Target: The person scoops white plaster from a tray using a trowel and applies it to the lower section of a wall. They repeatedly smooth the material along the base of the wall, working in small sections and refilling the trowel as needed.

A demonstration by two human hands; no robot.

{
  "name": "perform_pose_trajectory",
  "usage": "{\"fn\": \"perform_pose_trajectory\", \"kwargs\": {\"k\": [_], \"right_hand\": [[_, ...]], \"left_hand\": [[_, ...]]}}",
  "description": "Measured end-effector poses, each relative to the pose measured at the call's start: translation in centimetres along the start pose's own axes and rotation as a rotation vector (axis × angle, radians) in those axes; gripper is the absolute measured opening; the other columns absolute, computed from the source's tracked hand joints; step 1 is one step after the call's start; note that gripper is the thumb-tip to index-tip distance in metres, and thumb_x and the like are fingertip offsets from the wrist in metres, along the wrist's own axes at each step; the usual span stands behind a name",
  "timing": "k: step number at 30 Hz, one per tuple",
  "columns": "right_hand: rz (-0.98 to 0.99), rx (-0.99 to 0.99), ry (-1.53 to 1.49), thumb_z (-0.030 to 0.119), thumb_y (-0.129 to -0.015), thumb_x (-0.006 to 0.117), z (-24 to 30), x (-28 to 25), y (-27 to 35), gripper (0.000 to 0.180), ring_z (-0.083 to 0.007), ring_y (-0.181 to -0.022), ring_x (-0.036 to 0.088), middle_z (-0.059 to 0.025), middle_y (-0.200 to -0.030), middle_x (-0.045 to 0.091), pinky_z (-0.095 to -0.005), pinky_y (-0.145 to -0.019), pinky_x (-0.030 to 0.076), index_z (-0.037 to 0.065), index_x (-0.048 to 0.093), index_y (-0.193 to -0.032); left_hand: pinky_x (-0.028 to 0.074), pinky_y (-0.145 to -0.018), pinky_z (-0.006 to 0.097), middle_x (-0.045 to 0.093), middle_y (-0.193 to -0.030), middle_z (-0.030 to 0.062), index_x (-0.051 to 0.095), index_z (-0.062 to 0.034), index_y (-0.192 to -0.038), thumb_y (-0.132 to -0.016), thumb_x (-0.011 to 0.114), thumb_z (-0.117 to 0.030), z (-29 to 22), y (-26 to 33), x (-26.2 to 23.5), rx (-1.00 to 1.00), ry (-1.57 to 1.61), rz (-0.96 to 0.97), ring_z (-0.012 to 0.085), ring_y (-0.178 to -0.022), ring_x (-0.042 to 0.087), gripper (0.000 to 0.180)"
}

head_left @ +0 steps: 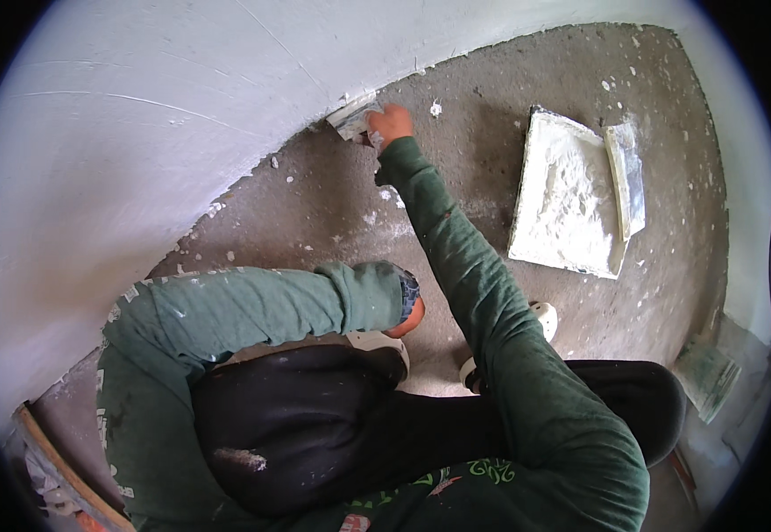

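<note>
Wall [164, 120]: smooth, pale, low sheen, fine lines scored across the coat, lower edge ragged. Floor [456, 84]: bare, matt, gritty, concrete by its look, speckled with crusty white spatter. Held blade [348, 119]: appears metal, smeared white. Tray [522, 215]: rim rough and crusted; the white paste [572, 191] inside is lumpy, faintly glossy from where I stand. Loose blade [636, 182]: grey, metallic, shiny, caked along one side. Green sleeves [461, 257]: matt cloth, smudged. Black trousers [297, 408]: dull cloth, one chalky smear. Curved strip [68, 465]: seemingly wood, worn.
</note>
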State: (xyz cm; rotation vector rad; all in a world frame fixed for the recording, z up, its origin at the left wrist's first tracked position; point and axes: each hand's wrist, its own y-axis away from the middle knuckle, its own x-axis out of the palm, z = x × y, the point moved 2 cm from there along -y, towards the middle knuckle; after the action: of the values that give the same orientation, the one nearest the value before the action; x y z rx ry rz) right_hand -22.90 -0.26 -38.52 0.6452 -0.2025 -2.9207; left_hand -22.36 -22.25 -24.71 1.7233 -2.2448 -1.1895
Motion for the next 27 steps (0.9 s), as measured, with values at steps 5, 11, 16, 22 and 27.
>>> {"fn": "perform_pose_trajectory", "kwargs": {"k": [5, 11, 16, 22, 27], "right_hand": [[0.087, 0.019, -0.432, 0.006, -0.087, 0.053, 3.3, -0.3, 1.4, 0.016, -0.0205, -0.065, 0.062, -0.0138, -0.084, 0.061, -0.0312, -0.056, 0.058, -0.009, 0.055, -0.094], [0.237, 0.189, -0.644, 0.008, -0.086, 0.055, 8.3, -5.9, 5.8, 0.017, -0.0193, -0.067, 0.064, -0.0111, -0.081, 0.062, -0.0300, -0.054, 0.056, -0.008, 0.056, -0.092], [0.188, 0.174, -0.314, 0.016, -0.082, 0.061, -1.9, 1.3, 2.5, 0.024, -0.0168, -0.057, 0.056, -0.0084, -0.065, 0.054, -0.0350, -0.047, 0.045, -0.007, 0.056, -0.077], [0.046, -0.237, -0.068, 0.014, -0.072, 0.064, -3.0, 3.6, 1.1, 0.015, -0.0276, -0.052, 0.055, -0.0116, -0.058, 0.051, -0.0420, -0.046, 0.041, 0.002, 0.057, -0.070], [-0.024, -0.416, 0.152, 0.018, -0.064, 0.067, -2.7, 4.7, 1.3, 0.012, -0.0371, -0.054, 0.051, -0.0165, -0.057, 0.048, -0.0449, -0.047, 0.037, 0.010, 0.058, -0.066]], "left_hand": [[0.050, -0.065, 0.038, 0.065, -0.077, 0.0118, 0.069, -0.0128, -0.075, -0.066, 0.067, -0.020, 1.3, -1.2, 2.9, -0.093, -0.048, 0.052, 0.0268, -0.071, 0.062, 0.012], [0.049, -0.062, 0.040, 0.063, -0.075, 0.0157, 0.068, -0.0060, -0.077, -0.067, 0.065, -0.017, -0.5, 1.4, -0.2, -0.001, 0.010, -0.077, 0.0298, -0.067, 0.061, 0.016], [0.047, -0.057, 0.044, 0.062, -0.072, 0.0212, 0.067, 0.0025, -0.074, -0.067, 0.061, -0.012, -1.1, 0.6, -0.5, -0.019, -0.072, 0.085, 0.0344, -0.061, 0.060, 0.018], [0.047, -0.056, 0.045, 0.061, -0.068, 0.0210, 0.067, 0.0013, -0.070, -0.065, 0.062, -0.012, -0.9, 1.9, -0.3, 0.013, -0.003, -0.107, 0.0346, -0.060, 0.060, 0.015], [0.045, -0.054, 0.043, 0.058, -0.065, 0.0200, 0.066, 0.0003, -0.067, -0.063, 0.063, -0.013, -0.2, 2.1, -0.1, 0.067, 0.023, -0.061, 0.0325, -0.057, 0.058, 0.014]]}}
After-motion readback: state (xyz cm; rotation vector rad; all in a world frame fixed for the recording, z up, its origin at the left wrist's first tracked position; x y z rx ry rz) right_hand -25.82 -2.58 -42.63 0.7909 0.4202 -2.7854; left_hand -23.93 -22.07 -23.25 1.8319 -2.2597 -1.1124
